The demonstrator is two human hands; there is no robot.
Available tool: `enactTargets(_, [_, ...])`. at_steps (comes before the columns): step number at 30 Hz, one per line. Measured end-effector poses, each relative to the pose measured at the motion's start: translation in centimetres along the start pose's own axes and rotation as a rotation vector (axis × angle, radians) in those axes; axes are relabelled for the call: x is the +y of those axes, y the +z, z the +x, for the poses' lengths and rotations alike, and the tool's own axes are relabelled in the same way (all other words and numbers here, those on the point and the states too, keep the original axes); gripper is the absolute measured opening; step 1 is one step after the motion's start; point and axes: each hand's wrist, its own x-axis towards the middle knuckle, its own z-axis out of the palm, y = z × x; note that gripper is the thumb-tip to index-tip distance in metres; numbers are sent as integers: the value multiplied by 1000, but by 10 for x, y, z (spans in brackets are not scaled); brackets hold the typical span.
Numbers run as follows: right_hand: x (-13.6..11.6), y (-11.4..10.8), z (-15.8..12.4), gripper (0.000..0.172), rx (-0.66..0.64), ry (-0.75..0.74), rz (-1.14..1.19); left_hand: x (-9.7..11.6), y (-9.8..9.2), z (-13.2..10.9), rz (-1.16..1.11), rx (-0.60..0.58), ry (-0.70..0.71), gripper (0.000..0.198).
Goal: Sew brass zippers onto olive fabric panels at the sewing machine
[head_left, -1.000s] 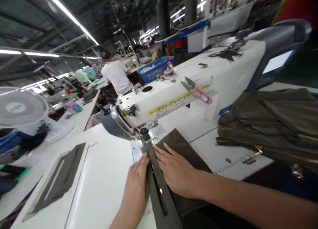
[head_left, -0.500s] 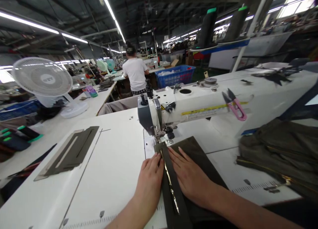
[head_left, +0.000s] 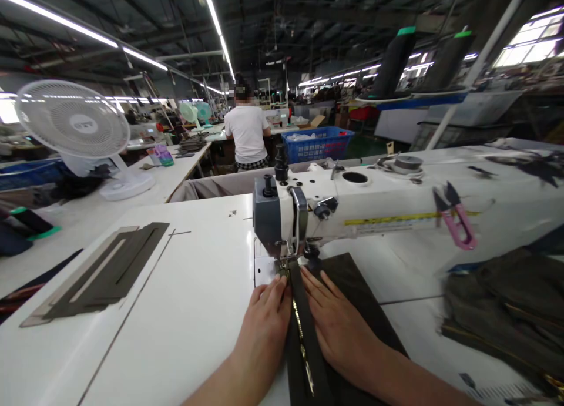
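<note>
Dark olive fabric (head_left: 359, 294) lies on the white table under the head of a sewing machine (head_left: 267, 218). A gold-toothed zipper (head_left: 300, 335) runs lengthwise through a slot in its upper strip. To the left of the zipper, my left hand (head_left: 265, 324) presses down on the strip with its fingers laid forward. My right hand (head_left: 337, 321) rests flat on the other side, fingers stretched toward the presser foot. The strip's far end sits beneath the needle area, partly hidden by the machine's foot. Neither hand grips anything.
Stacked olive fabric pieces (head_left: 110, 271) lie on the left. Pink-handled thread snips (head_left: 458, 221) rest against the machine arm. A dark garment (head_left: 506, 306) is heaped at right. A white fan (head_left: 79, 124) stands back left; a person in a white shirt (head_left: 248, 133) is beyond.
The strip's far end has moved forward under the presser foot, with both hands still flat beside the zipper. The view has shifted, so the machine appears larger and nearer.
</note>
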Motion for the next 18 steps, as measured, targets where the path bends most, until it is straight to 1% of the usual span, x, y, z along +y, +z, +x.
enactTargets(8, [2,3,2,54,42,11,24,-3,1,2,-1,-9,6,31])
enactTargets(15, [2,1,2,57,29,29,50,-3,3,3,19,8,17,31])
enactTargets(18, [2,2,2,55,15,45,66,-3,3,4,19,11,14,31])
